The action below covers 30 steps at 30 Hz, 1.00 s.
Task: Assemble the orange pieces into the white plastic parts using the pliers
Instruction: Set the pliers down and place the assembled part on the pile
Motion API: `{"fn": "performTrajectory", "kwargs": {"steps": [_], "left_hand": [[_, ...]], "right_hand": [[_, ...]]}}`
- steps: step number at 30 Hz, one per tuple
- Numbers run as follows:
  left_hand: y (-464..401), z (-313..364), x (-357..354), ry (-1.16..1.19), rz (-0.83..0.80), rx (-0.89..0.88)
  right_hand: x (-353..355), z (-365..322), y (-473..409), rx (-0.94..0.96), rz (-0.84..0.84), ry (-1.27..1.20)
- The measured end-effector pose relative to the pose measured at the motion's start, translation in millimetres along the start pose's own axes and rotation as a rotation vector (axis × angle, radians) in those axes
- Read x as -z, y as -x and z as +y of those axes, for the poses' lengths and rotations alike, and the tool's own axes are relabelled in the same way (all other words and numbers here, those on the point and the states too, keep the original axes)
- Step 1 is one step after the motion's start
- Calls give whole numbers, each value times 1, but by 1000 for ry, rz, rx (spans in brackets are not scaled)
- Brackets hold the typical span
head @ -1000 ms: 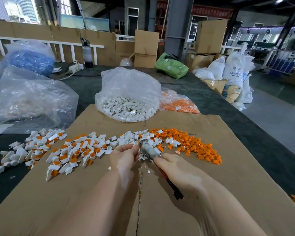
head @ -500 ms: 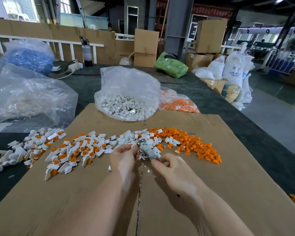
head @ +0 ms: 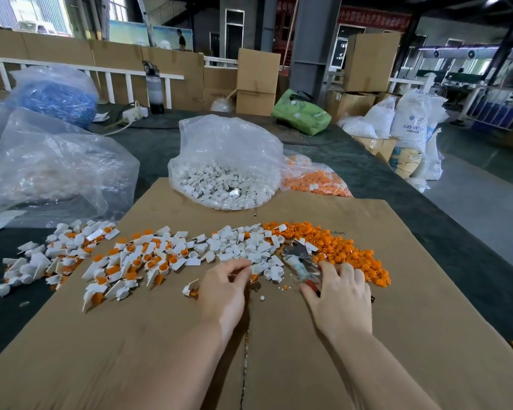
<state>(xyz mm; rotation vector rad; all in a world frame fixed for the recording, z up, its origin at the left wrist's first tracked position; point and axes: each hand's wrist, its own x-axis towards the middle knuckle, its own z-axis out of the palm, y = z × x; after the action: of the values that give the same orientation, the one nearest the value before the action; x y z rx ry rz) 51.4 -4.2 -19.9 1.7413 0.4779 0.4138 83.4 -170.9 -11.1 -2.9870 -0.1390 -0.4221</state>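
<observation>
1. My left hand (head: 223, 287), low in the centre of the frame, has its fingers curled down at the near edge of the loose white plastic parts (head: 251, 247); an orange piece (head: 254, 278) sits at its fingertips, but I cannot tell whether it is pinched.
2. My right hand (head: 341, 294), just right of centre, rests palm-down with fingers spread and relaxed over the handles of the pliers (head: 301, 260), which lie flat on the cardboard (head: 397, 335), head pointing up-left.
3. The heap of orange pieces (head: 344, 251) lies right of the pliers.
4. Assembled white-and-orange parts (head: 125, 261) spread across the left of the frame.
5. In the upper middle a clear bag of white parts (head: 225, 173) stands on the worktop (head: 376, 179), a bag of orange pieces (head: 314, 179) beside it.
</observation>
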Motion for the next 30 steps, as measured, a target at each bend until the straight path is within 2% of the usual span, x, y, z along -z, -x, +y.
{"fn": "performTrajectory", "kwargs": {"steps": [6, 10, 13, 16, 20, 26, 30], "left_hand": [[0, -5, 0, -86, -44, -71], [-2, -6, 0, -92, -59, -107], [-1, -4, 1, -66, -81, -104], [4, -4, 5, 18, -134, -75], [9, -4, 7, -144, -238, -173], [12, -3, 6, -149, -199, -191], [14, -2, 6, -154, -193, -203]], "right_hand": [[1, -6, 3, 30, -10, 208], [0, -30, 10, 348, 304, -156], [-4, -47, 15, 452, 273, -414], [-10, -50, 16, 410, 215, -537], [-12, -49, 18, 415, 245, -588], [-13, -45, 21, 294, 193, -686], [-13, -45, 23, 292, 204, -683]]}}
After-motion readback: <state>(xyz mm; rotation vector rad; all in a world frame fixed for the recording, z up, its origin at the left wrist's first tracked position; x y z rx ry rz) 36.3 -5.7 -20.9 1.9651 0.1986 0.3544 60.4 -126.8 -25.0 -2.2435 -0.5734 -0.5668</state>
